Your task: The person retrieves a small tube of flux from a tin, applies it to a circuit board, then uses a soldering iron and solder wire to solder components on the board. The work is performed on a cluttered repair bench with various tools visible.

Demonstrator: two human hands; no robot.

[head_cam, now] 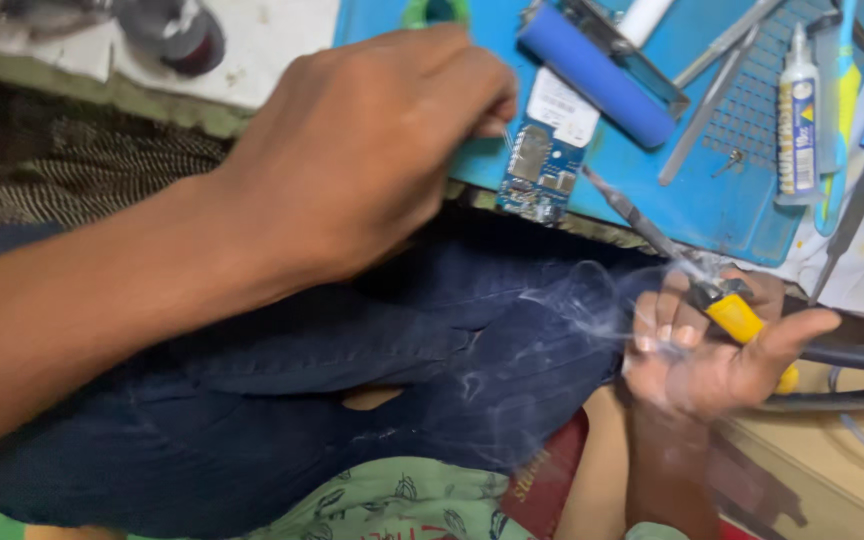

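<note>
My left arm fills most of the view, running from the lower left corner up toward the middle, forearm laid across my lap in dark blue trousers [352, 360]. At its end the left hand [372, 150] is seen from the back, knuckles up, fingers curled tight and pinching a fine wire or pin at the edge of the small blue circuit board [540, 170]; what exactly sits between the fingertips I cannot make out. That board lies on the near edge of the blue work mat [732, 215], partly overhanging it, with a white label on its upper half.

My right hand [712, 350] is lower right, palm turned up toward me, thumb stretched out to the right and the fingers folded over the yellow-handled soldering iron [742, 318]. So it is closed around the handle, the metal shaft slanting up and left, its tip ending just beside the board's lower corner. Thin smoke [572, 310] drifts over the trousers near that hand.

On the mat behind the board lies a blue roller [597, 75], then a pair of metal tweezers [707, 100], and a small white glue tube [800, 115] standing lengthwise near the right edge.
</note>
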